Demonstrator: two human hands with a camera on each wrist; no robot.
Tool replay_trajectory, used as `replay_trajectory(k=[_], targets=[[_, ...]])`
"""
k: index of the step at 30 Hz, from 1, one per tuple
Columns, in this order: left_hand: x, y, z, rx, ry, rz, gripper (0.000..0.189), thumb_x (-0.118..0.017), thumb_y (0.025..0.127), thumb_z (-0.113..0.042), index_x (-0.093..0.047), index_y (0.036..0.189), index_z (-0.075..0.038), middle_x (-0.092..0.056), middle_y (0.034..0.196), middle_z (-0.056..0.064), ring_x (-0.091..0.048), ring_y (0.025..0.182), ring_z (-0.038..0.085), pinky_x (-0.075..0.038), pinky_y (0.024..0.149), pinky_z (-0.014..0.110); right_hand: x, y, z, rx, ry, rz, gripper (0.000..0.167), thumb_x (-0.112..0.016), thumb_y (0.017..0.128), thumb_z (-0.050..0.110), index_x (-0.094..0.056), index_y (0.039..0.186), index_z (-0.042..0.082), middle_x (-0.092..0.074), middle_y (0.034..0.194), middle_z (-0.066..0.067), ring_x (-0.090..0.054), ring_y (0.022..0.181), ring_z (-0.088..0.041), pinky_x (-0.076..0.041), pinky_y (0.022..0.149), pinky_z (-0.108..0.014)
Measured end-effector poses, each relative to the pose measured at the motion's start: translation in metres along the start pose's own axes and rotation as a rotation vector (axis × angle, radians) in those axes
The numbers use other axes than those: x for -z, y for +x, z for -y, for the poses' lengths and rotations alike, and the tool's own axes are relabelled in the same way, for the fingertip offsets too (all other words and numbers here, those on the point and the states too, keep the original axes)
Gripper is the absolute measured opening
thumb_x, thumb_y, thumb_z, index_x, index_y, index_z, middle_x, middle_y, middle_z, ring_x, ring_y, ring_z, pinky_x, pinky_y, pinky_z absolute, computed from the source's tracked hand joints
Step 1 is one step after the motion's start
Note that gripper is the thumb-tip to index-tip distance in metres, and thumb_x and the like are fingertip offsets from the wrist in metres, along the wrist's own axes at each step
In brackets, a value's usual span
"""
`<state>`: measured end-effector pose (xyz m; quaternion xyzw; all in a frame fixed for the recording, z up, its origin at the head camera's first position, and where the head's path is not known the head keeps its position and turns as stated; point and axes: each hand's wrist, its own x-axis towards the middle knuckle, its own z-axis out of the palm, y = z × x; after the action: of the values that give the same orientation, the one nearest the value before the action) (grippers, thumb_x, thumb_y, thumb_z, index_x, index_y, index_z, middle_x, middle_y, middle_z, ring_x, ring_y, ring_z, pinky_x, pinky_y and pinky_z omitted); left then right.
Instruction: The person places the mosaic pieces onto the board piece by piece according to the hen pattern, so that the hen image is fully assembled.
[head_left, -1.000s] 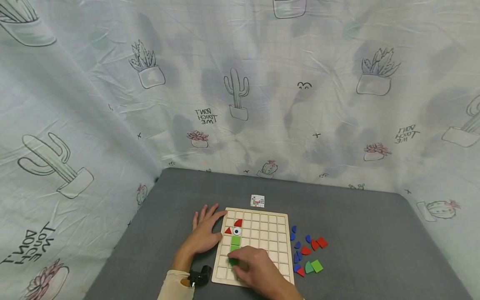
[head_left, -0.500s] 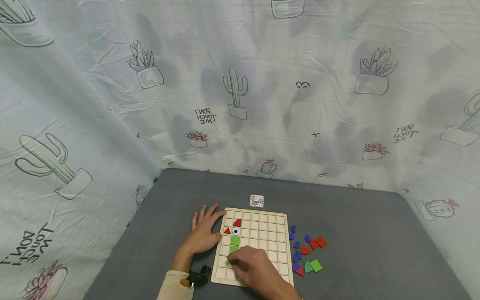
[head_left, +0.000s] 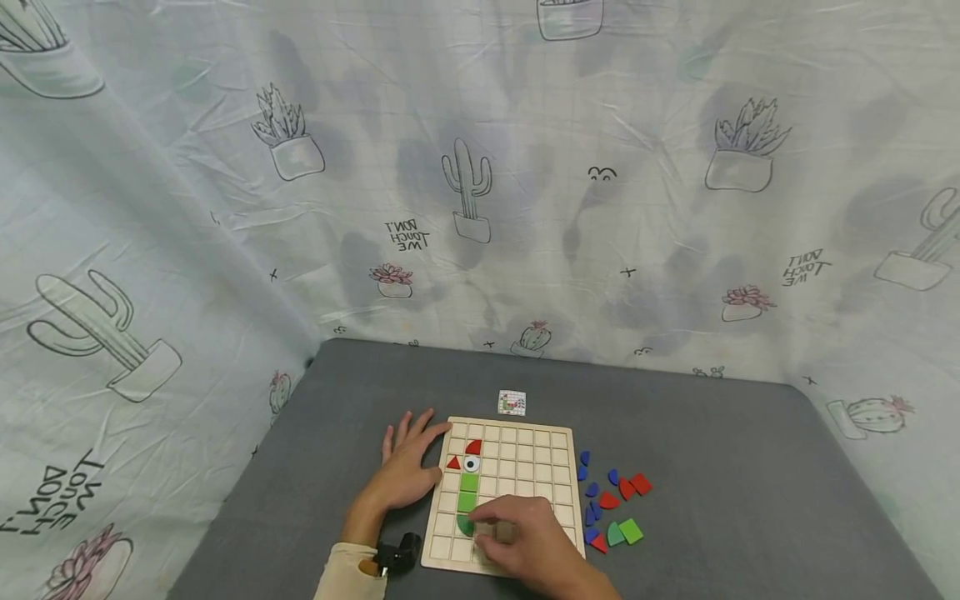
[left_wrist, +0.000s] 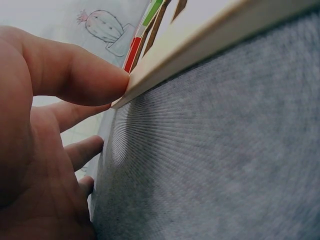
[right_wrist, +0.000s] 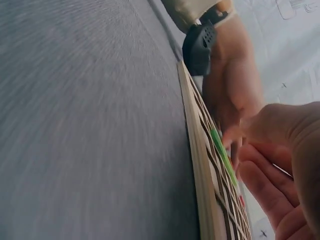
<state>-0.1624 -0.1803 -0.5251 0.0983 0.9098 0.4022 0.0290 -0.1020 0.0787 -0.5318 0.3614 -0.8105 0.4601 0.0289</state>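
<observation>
A wooden grid board lies on the dark table. My left hand rests at its left side, fingers spread, with the thumb against the board's edge in the left wrist view. A column of pieces runs down the board: a red quarter-round, a white eye disc, two light green squares and a dark green quarter-round. Left of the eye sits a red triangle. Over the lower board, my right hand has its index fingertip beside the dark green piece; thumb and index stand apart, with nothing seen between them.
Right of the board lie loose blue pieces, red pieces, a light green square and a green quarter-round. A small printed card lies beyond the board's far edge. A patterned curtain hangs behind the table.
My right hand has shifted slightly right, off the dark green quarter-round, which now shows in its cell below the green squares. My left hand stays at the board's edge.
</observation>
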Motion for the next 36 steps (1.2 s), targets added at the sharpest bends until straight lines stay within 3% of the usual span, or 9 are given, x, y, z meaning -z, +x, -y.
replay_trajectory(k=[7,14,20,27,36], targets=[[0.001,0.0,-0.001,0.017,0.007,0.016,0.076,-0.067,0.083,0.001,-0.061,0.157,-0.015,-0.034,0.177,0.021,-0.008,0.169,0.052,0.006,0.13,0.073,0.033,-0.022,-0.006,-0.093,0.03,-0.024,0.027,-0.089,0.091,0.012,-0.083,0.118,0.018,-0.084,0.113,0.003,-0.081,0.099,-0.012,-0.067,0.085,-0.031],[0.0,0.0,0.0,0.001,0.002,0.018,0.076,-0.066,0.084,0.002,-0.059,0.158,-0.014,-0.033,0.178,0.022,-0.007,0.168,0.053,0.007,0.13,0.073,0.072,-0.053,-0.022,-0.092,-0.019,-0.113,0.029,-0.089,0.091,0.011,-0.082,0.119,0.014,-0.084,0.113,-0.001,-0.081,0.095,-0.016,-0.067,0.079,-0.032],[0.001,-0.001,-0.001,0.007,0.002,0.024,0.075,-0.066,0.085,0.001,-0.059,0.158,-0.014,-0.032,0.178,0.021,-0.006,0.169,0.052,0.007,0.13,0.072,0.099,-0.077,-0.03,-0.241,-0.11,-0.199,0.033,-0.095,0.085,0.016,-0.083,0.116,0.022,-0.084,0.11,0.007,-0.079,0.093,-0.007,-0.066,0.076,-0.029],[0.0,-0.001,0.0,0.007,-0.003,0.02,0.075,-0.066,0.085,0.001,-0.059,0.158,-0.015,-0.032,0.178,0.021,-0.006,0.169,0.053,0.007,0.13,0.073,0.121,-0.1,-0.042,-0.297,-0.211,-0.251,0.038,-0.098,0.08,0.017,-0.085,0.115,0.026,-0.084,0.11,0.013,-0.077,0.103,0.0,-0.058,0.087,-0.012],[-0.001,-0.002,-0.001,0.005,0.012,0.012,0.075,-0.067,0.084,0.0,-0.06,0.157,-0.015,-0.033,0.178,0.021,-0.007,0.168,0.053,0.006,0.13,0.073,0.131,-0.118,-0.044,-0.444,-0.302,-0.247,0.039,-0.101,0.075,0.02,-0.084,0.109,0.029,-0.082,0.103,0.016,-0.075,0.092,0.004,-0.064,0.08,-0.025]])
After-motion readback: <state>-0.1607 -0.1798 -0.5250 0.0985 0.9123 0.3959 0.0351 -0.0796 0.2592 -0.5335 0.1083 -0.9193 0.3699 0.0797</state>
